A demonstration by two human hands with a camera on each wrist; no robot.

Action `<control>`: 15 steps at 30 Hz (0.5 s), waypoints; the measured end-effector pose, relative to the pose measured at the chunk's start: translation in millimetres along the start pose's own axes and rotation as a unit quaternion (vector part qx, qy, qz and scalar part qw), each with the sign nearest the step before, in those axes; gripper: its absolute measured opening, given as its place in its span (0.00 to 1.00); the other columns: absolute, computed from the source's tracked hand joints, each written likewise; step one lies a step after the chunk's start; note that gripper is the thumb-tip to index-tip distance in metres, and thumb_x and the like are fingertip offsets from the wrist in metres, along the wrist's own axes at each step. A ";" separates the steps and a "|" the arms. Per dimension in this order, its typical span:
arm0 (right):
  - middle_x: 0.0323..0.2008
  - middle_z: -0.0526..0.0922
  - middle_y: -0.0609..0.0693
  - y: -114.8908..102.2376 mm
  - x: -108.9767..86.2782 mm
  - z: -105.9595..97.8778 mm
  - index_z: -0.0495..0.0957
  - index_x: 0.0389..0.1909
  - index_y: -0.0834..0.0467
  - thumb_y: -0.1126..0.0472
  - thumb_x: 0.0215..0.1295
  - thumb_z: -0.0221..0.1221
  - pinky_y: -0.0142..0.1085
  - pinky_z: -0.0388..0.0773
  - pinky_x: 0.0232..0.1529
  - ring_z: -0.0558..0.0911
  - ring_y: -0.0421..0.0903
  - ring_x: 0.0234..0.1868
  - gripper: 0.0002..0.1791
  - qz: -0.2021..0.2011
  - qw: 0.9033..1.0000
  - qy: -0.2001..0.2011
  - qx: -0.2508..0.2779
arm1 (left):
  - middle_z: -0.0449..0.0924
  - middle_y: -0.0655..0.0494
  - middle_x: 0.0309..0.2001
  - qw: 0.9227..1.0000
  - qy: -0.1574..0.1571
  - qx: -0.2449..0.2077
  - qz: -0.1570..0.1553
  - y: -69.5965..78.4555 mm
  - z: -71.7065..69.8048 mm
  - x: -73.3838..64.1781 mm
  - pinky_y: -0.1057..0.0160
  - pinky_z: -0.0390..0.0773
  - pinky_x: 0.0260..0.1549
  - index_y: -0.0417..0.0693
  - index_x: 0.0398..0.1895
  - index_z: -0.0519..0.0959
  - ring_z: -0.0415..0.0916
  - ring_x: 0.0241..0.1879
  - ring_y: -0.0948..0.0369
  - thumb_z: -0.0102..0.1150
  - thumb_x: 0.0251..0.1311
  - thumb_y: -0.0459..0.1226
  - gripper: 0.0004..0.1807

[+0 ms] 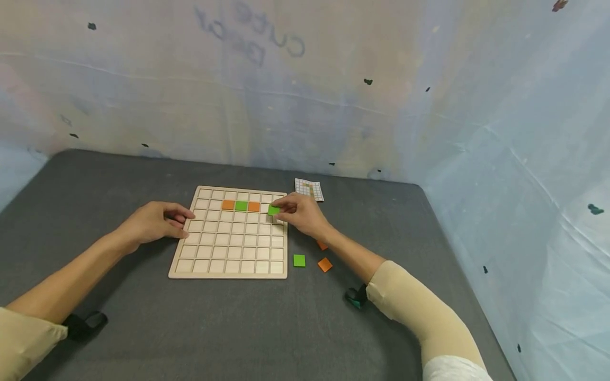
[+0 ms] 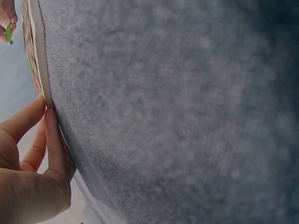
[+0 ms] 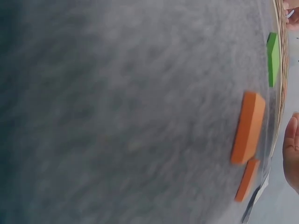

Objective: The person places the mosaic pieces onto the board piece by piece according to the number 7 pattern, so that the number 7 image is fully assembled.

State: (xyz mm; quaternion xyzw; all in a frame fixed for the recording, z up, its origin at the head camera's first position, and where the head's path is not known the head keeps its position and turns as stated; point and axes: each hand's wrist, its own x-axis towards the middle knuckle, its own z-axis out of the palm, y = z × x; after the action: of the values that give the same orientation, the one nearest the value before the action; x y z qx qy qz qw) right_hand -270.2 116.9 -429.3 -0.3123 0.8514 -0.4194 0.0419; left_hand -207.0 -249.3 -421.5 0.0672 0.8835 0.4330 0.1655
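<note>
A pale wooden grid board (image 1: pixel 229 277) lies on the dark grey tabletop. My left hand (image 1: pixel 151 221) holds the board's left edge, thumb and fingertips right at the rim; the left wrist view shows the fingers (image 2: pixel 55 144) against its side. My right hand (image 1: pixel 305 214) pinches a green square tile (image 1: pixel 274 210) over the board's upper right, between thumb and fingers. In one upper row sit an orange tile (image 1: pixel 228 205), a green tile (image 1: pixel 241 206) and another orange tile (image 1: pixel 254 207), side by side.
Right of the board lie a loose green tile (image 1: pixel 299 260), an orange tile (image 1: pixel 325 264) and another orange tile (image 1: pixel 322 245) partly under the right forearm. A small printed pattern card (image 1: pixel 314 189) rests behind the right hand. Cloth-like walls (image 1: pixel 305 116) rise behind and to the right.
</note>
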 end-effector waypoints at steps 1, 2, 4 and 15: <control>0.44 0.81 0.51 -1.0 1.5 1.5 0.84 0.52 0.58 0.64 0.64 0.67 0.32 0.79 0.42 0.82 0.42 0.42 0.16 0.002 1.000 -0.001 0.000 | 0.74 0.44 0.49 1.000 0.000 0.000 0.000 0.1 -0.1 0.1 0.60 0.77 0.38 0.39 0.60 0.76 0.75 0.44 0.54 0.71 0.57 0.37 0.27; 0.44 0.81 0.50 -2.0 3.0 3.2 0.84 0.52 0.58 0.63 0.64 0.67 0.32 0.79 0.42 0.81 0.42 0.42 0.16 0.006 1.000 -0.004 0.002 | 0.74 0.45 0.48 1.000 0.001 -0.001 -0.001 0.3 -0.2 0.1 0.60 0.77 0.38 0.39 0.60 0.77 0.74 0.43 0.54 0.71 0.57 0.37 0.27; 0.45 0.81 0.50 -4.3 5.5 6.5 0.84 0.53 0.57 0.62 0.64 0.67 0.32 0.79 0.42 0.81 0.41 0.42 0.16 0.014 1.000 -0.009 0.004 | 0.74 0.45 0.48 1.000 0.001 0.000 -0.002 0.5 -0.3 0.2 0.60 0.76 0.37 0.39 0.59 0.77 0.73 0.43 0.54 0.71 0.57 0.37 0.27; 0.43 0.81 0.48 -11.2 18.4 23.6 0.84 0.53 0.55 0.59 0.64 0.67 0.31 0.77 0.41 0.80 0.39 0.40 0.16 0.020 0.999 -0.038 -0.022 | 0.74 0.46 0.46 1.000 0.005 0.006 -0.012 -0.4 1.2 2.5 0.60 0.75 0.37 0.40 0.58 0.77 0.71 0.42 0.53 0.71 0.57 0.37 0.26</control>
State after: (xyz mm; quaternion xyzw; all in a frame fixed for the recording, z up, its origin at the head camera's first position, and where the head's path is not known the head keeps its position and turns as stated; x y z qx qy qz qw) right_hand -271.6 85.1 -432.8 -0.3115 0.8645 -0.3870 0.0762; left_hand -208.9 -247.9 -423.0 0.0554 0.8874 0.4264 0.1662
